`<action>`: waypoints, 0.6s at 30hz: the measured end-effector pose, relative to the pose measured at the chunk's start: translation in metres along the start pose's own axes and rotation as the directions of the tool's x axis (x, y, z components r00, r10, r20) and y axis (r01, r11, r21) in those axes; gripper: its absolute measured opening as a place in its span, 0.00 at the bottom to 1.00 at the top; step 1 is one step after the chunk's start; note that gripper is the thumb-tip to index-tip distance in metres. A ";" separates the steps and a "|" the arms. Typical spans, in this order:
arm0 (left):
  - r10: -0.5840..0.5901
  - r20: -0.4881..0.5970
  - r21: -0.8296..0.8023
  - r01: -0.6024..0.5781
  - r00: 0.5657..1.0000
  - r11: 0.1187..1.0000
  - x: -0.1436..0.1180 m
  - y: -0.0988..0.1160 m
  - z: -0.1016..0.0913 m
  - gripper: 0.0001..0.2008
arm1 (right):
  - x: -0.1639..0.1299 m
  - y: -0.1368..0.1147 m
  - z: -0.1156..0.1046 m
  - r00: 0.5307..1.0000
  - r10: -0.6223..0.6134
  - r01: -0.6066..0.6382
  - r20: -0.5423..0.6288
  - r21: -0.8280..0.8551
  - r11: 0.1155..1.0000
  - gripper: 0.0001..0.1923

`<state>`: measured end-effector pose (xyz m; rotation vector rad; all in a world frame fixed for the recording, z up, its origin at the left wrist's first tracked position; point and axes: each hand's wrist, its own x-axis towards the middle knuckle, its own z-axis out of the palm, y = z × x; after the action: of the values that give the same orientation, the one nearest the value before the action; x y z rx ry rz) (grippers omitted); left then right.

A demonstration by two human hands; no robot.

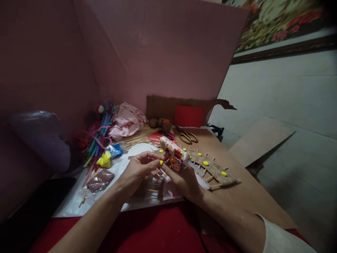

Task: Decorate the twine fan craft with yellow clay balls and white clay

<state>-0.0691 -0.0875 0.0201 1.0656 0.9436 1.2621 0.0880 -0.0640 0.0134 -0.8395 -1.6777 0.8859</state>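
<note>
I see both forearms [102, 203] angled inward over the near edge of the tabletop [252, 198], left hand [140, 168] pinching a yellow oval piece [161, 162], right hand [188, 182] gripping a floral glue gun [172, 149].

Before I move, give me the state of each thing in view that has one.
Left hand: pinching a yellow piece.
Right hand: gripping the glue gun.
Glue gun: held, glue stick protruding.
Scissors: lying down, unheld.
Pink cloth: crumpled.
Red card: propped up.
Woven arc: lying down, yellow-dotted.
Brown lump: in clear plastic.

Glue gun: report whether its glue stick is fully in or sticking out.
Sticking out: a pale glue stick projects from the rear of the glue gun.
</note>
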 end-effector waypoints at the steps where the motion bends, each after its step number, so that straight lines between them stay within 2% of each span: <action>1: 0.018 -0.001 0.018 -0.018 1.000 1.000 0.000 0.000 0.000 0.12 | 0.000 0.000 0.000 1.000 -0.007 0.007 0.010 -0.001 1.000 0.02; 7: 0.073 -0.007 0.052 -0.073 0.997 0.996 0.000 0.000 0.000 0.10 | 0.002 -0.002 -0.002 0.998 -0.035 0.034 0.056 0.025 0.999 0.03; 12: 0.050 0.008 0.052 -0.051 0.999 0.997 -0.002 0.000 0.002 0.09 | 0.003 -0.001 0.000 0.999 0.029 -0.030 0.015 0.087 0.996 0.05; 15: 0.016 0.020 0.024 -0.016 1.000 1.000 -0.002 0.000 0.002 0.10 | 0.003 0.000 -0.001 0.997 0.067 -0.071 0.033 0.120 0.990 0.04; 18: -0.018 0.020 -0.004 0.019 1.000 1.000 -0.001 -0.001 0.002 0.10 | 0.003 0.000 -0.001 0.999 0.046 -0.048 0.029 0.105 0.993 0.04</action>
<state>-0.0675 -0.0887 0.0197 1.0620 0.9329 1.2356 0.0884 -0.0609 0.0148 -0.8013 -1.6248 1.0130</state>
